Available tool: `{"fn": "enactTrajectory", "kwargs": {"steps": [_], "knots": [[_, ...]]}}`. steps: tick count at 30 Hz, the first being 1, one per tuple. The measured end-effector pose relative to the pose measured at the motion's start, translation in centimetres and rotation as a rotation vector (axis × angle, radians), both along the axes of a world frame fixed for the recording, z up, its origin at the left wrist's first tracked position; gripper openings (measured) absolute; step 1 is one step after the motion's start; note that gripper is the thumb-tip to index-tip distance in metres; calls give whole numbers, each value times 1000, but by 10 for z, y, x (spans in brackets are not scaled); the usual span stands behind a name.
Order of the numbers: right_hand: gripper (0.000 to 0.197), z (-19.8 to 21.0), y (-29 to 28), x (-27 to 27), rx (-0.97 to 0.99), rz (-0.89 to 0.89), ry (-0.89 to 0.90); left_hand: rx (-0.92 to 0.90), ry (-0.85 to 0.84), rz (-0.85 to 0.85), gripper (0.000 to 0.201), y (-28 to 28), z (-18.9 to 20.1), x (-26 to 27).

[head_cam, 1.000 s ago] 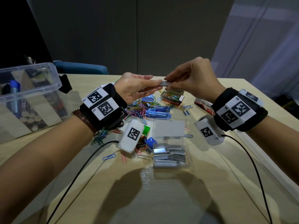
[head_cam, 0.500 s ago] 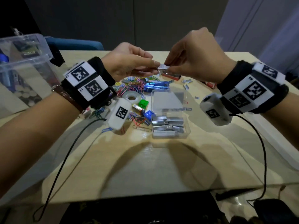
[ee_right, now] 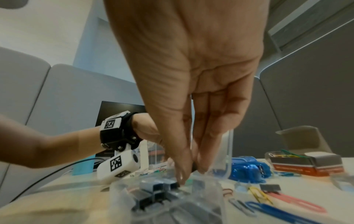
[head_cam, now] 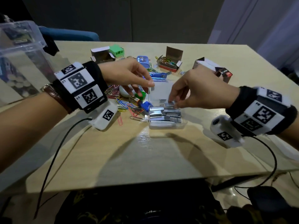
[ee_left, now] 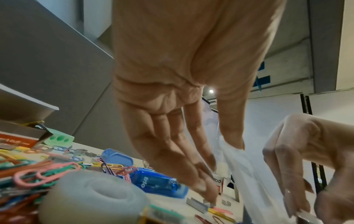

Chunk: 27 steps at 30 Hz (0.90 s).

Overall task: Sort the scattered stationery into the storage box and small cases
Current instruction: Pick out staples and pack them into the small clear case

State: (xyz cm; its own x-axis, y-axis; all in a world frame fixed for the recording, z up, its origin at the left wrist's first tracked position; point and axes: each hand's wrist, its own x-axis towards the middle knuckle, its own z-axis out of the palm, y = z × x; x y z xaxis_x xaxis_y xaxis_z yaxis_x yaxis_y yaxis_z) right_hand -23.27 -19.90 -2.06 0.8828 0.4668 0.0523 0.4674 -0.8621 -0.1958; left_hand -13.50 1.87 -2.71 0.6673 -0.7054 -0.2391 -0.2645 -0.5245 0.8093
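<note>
We see a small clear case [head_cam: 166, 125] lying open on the table [head_cam: 145, 159], its lid [head_cam: 159, 92] raised upright, its tray piled with silvery staple strips [head_cam: 163, 113]. Coloured paper clips [head_cam: 124, 104] sprawl just left of it. A large clear storage box [head_cam: 21, 50] stands at far left.

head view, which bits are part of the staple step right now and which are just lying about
In use:
- right hand, pinching a staple strip
- clear staple case, receiving the strip
- left hand, fingers at the case's raised lid

Lying about:
- coloured paper clips
- blue stapler
- tape roll
- green sharpener
- big storage box
</note>
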Motion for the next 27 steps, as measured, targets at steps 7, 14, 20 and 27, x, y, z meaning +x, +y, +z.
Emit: {"fn": "enactTrajectory", "kwargs": {"steps": [7,14,20,27], "knots": [[3,-8,7,-14,-167,-77,-107,21,-8,-5,25,-8,-5,5],[11,-19,14,-19,-352,-149,-212,-2,12,-8,34,-9,-4,4],[2,-20,12,-12,-251,-127,-179,-5,3,-24,31,-10,-4,5],[24,-14,11,-6,-187,-84,-120,3,32,-37,38,-9,-3,6]]}}
